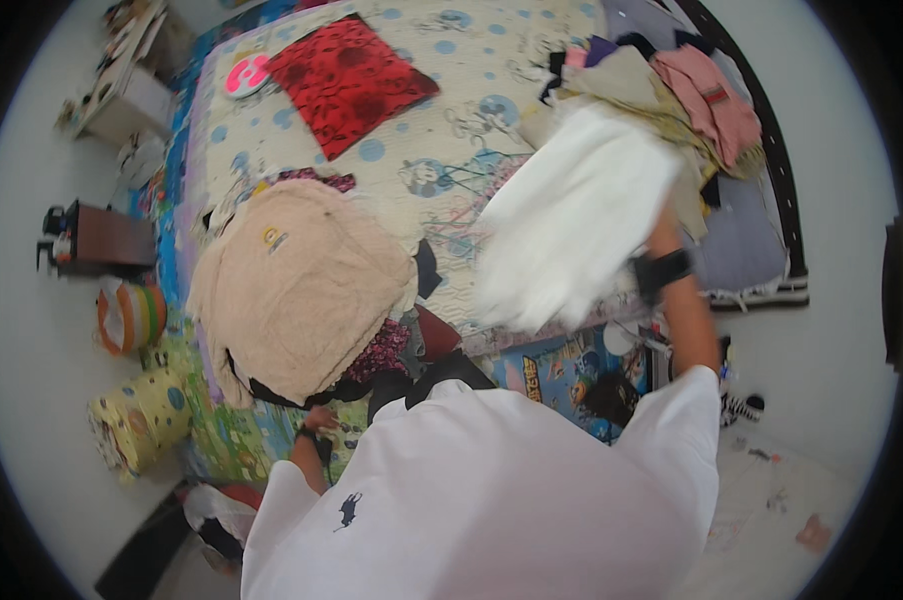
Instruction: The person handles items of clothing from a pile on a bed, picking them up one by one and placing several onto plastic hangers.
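A blurred white cloth or garment (579, 217) hangs from my right hand (663, 225), above the right part of the bed; the cloth partly hides the fingers. Behind it lies a heap of clothes with a pink garment (710, 97) and a beige one (624, 82). My left hand (321, 420) is low at the near left, just below a pale pink fleece garment (301, 285) spread over other clothes; its finger position is unclear. Dark red patterned fabric (380, 352) shows from under the fleece.
A red patterned cushion (354, 82) and a pink and white round object (247, 76) lie on the bed's patterned sheet (436, 45). Along the left stand a striped basket (130, 316), a yellow dotted cylindrical container (142, 420) and a brown box-like stand (113, 236). A dark bed rail (778, 172) curves at right.
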The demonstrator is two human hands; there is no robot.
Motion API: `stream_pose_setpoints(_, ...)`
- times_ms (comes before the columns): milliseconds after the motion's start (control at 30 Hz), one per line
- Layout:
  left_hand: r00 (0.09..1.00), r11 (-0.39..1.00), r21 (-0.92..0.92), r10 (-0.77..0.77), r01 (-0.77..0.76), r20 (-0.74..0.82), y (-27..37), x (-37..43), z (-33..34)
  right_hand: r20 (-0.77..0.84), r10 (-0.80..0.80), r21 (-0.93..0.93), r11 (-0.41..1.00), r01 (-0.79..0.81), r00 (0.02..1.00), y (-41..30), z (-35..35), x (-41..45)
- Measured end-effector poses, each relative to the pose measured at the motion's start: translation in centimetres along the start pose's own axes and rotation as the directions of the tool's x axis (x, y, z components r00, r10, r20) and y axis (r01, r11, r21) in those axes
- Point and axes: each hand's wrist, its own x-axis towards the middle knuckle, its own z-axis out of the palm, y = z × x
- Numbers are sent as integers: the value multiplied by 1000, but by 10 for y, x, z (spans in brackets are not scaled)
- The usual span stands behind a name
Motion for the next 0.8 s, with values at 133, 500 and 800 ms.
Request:
stream_pose_setpoints(133,971,765,-606,-234,220,57,-126,2,32,406,-547,-911,-307,275,732,-20,-147,134)
stream_pose_setpoints(500,632,893,101,386,-438,-672,-32,57,-65,856,516,-507,851,-141,33,183,183,-76)
stream_pose_setpoints(800,-9,760,527,567,-380,-824,211,94,-343,544,826,-607,509,-610,147,108,282,-281)
